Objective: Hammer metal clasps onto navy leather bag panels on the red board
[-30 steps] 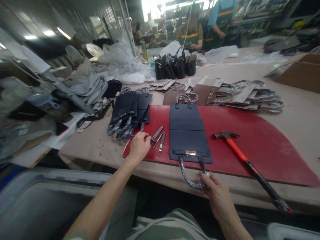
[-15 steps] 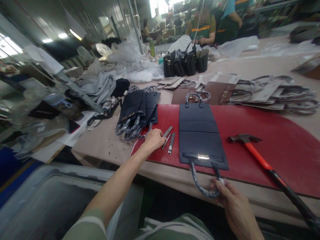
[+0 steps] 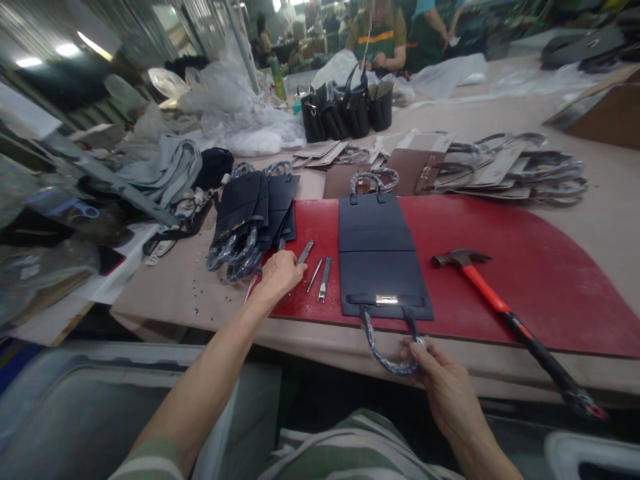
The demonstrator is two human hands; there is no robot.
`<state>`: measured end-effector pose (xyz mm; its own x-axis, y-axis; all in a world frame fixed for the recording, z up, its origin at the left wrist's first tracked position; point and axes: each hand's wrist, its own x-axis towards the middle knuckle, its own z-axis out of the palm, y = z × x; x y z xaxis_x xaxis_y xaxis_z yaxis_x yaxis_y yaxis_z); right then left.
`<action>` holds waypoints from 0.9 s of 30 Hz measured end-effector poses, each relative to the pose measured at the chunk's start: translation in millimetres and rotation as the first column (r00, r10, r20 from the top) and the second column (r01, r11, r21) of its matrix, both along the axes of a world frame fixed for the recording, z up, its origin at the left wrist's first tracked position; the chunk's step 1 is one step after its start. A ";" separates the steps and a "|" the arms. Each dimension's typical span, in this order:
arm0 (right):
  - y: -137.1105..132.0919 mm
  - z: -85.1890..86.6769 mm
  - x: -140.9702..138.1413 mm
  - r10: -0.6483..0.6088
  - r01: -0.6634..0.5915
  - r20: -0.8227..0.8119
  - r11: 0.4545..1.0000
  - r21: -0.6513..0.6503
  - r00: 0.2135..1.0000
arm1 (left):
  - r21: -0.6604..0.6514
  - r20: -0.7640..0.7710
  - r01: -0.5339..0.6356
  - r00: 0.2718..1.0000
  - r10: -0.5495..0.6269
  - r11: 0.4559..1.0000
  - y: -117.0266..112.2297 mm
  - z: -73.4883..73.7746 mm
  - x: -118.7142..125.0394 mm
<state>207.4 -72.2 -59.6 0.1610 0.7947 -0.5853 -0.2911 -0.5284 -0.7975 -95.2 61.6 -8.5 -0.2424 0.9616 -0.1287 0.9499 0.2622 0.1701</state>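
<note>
Your tabletop (image 3: 613, 220) runs wide to the right, with bare room past the red mat (image 3: 505, 233). The mat's near edge lies just inside the tabletop's front edge. Its right half is open except for the hammer (image 3: 500, 310), which lies slantwise with its head on the mat and its dark grip sticking out past the front edge.

The dark bag piece (image 3: 377, 257) lies flat in the middle of the mat, clasp end toward you. Its bottom edge stops just short of the mat's near edge. To its left, a stack of dark bag pieces (image 3: 255, 213) overlaps the mat's left end, so room is tight there.

The bag piece's near handle (image 3: 379, 351) loops out over the front edge of the tabletop. Your right hand (image 3: 445, 387) has its thumb and fingers pinched shut on the bottom of that loop.

Your left hand (image 3: 280, 273) rests knuckles-up on the mat's left end, fingers curled over one of three slim metal tools (image 3: 325, 277). Whether it grips that tool cannot be told. The other two lie loose between that hand and the bag piece.
</note>
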 end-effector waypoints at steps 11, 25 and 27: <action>-0.2 -1.6 1.1 0.017 -0.016 -0.008 1.000 0.015 1.000 | -0.096 0.203 -0.027 0.978 0.046 0.995 17.6 0.2 -5.2; -1.6 -8.4 6.1 0.067 -0.068 0.021 0.997 0.029 0.998 | 0.249 0.944 -0.187 0.265 -0.196 0.950 -58.5 -36.1 65.2; -1.9 -8.7 6.2 0.068 -0.068 0.018 0.997 0.024 0.998 | 0.371 0.876 -0.134 0.380 -0.298 0.919 -64.1 -41.1 71.3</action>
